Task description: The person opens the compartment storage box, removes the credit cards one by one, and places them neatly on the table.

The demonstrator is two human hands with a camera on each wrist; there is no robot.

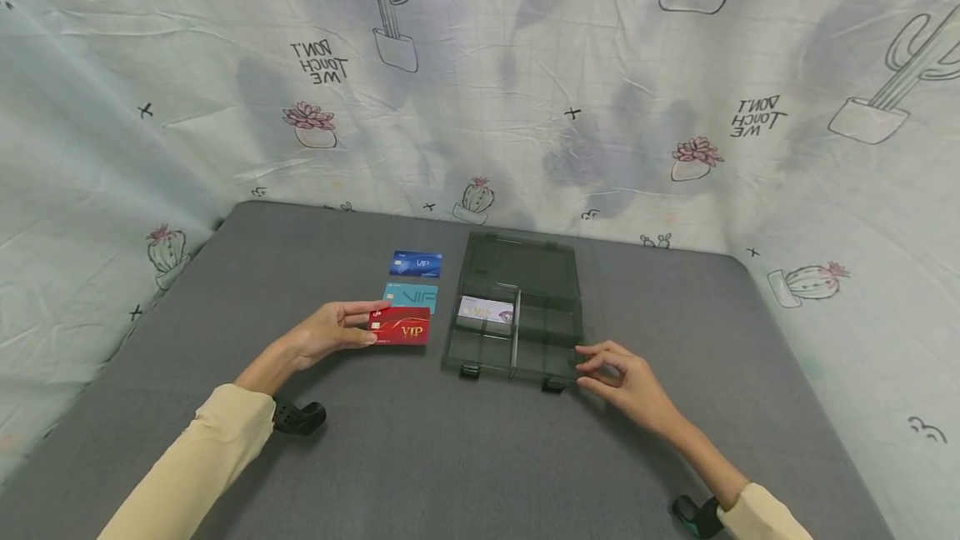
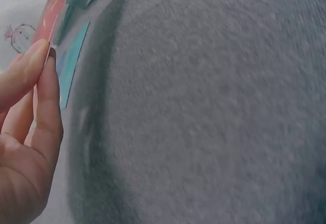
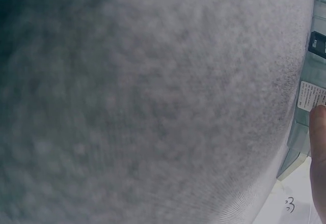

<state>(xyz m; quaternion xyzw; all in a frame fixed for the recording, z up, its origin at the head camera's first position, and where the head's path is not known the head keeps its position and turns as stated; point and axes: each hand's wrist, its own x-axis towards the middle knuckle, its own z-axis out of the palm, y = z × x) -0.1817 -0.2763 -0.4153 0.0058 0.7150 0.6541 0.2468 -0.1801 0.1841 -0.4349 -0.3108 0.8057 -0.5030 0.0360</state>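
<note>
My left hand (image 1: 372,325) pinches the left edge of a red VIP card (image 1: 402,326), which lies low over the grey table (image 1: 420,457). In the left wrist view, thumb and fingertips (image 2: 47,51) clamp that red card (image 2: 53,10). Just beyond it lies a teal card (image 1: 411,296) (image 2: 71,68), and a blue card (image 1: 416,263) lies farther back. An open smoky plastic box (image 1: 525,357) stands to the right, with a white card (image 1: 486,311) in its left rear compartment. My right hand (image 1: 583,365) holds the box's front right corner with curled fingers.
A cactus-print cloth (image 1: 480,107) closes off the back and both sides of the table. The box lid (image 1: 519,261) lies open flat behind the box. In the right wrist view only the box edge (image 3: 308,96) and one fingertip (image 3: 318,132) show past grey felt.
</note>
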